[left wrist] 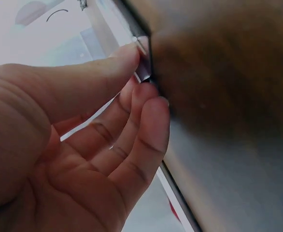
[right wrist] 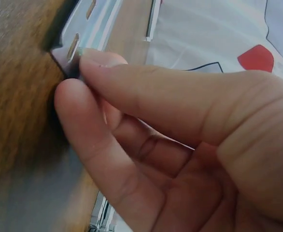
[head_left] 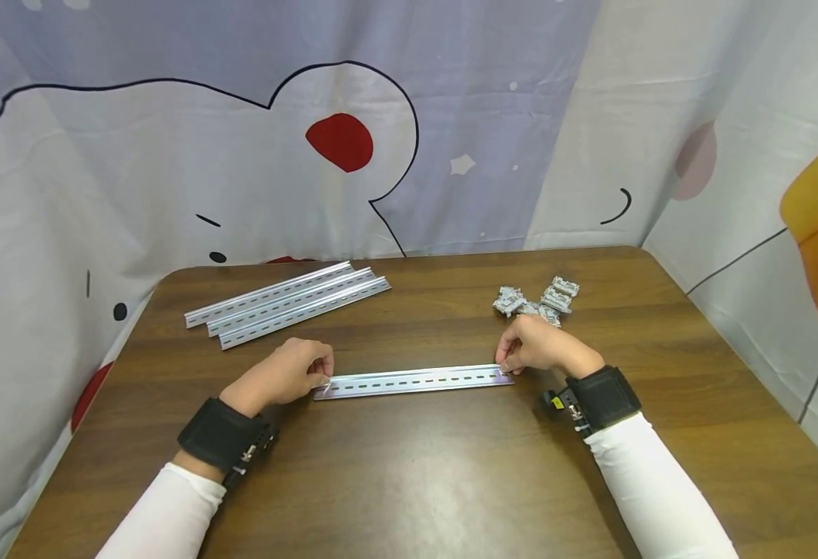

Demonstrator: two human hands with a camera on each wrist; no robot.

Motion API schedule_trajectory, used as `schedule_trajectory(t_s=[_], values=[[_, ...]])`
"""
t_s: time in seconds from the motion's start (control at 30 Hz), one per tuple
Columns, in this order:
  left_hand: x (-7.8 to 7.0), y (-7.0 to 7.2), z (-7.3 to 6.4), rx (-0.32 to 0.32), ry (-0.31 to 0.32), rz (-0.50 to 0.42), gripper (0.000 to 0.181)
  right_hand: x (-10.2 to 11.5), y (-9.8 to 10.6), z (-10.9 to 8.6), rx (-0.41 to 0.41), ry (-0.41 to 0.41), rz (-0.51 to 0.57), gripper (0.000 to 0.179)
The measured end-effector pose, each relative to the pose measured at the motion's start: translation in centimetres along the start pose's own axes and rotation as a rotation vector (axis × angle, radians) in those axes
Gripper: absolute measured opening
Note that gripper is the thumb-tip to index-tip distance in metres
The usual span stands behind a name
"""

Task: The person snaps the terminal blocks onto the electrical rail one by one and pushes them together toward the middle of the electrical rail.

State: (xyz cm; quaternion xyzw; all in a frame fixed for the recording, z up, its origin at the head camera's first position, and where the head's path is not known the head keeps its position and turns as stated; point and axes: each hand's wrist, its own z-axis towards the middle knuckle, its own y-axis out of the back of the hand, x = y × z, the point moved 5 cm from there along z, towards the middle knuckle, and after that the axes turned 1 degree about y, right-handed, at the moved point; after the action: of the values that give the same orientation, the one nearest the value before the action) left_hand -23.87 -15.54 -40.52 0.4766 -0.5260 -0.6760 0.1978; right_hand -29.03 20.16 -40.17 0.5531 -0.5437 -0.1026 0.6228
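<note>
A slotted metal DIN rail (head_left: 416, 380) lies crosswise in front of the person, at the middle of the table. At its left end the left hand (head_left: 292, 371) pinches the rail between thumb and fingers; the left wrist view shows the thumb (left wrist: 98, 79) over the rail's end. The right hand (head_left: 538, 347) grips the opposite end, its thumb on the slotted face of the rail (right wrist: 86, 29) in the right wrist view. Whether the rail touches the tabletop or is slightly raised, I cannot tell.
Three more slotted rails (head_left: 297, 303) lie side by side at the back left of the wooden table (head_left: 409, 481). Several small grey clip-like parts (head_left: 558, 295) are piled at the back right, just beyond the right hand. A patterned curtain (head_left: 241, 171) hangs behind the table.
</note>
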Motion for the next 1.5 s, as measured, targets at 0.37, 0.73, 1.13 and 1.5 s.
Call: schedule_trajectory(t_s=[0.37,0.73,1.13,1.5], values=[[-2.3,0.2,-2.3,-0.161,0.034,0.143,0.035,-0.6,3.9,-0.3,-0.549,0.023,-0.166,0.005],[-5.5,-2.5,-5.9,-0.041,-0.026,0.181,0.083,-1.6,4.0,1.4,-0.489,0.134,-0.389,0.038],[-6.7,-4.2,-6.7,0.133,-0.037,0.163,0.09,-2.5,3.6,1.8,-0.479,0.114,-0.442,0.027],[-6.7,-4.1,-6.6,0.142,-0.056,0.208,0.097,-2.5,3.8,1.4,-0.492,0.045,-0.38,0.029]])
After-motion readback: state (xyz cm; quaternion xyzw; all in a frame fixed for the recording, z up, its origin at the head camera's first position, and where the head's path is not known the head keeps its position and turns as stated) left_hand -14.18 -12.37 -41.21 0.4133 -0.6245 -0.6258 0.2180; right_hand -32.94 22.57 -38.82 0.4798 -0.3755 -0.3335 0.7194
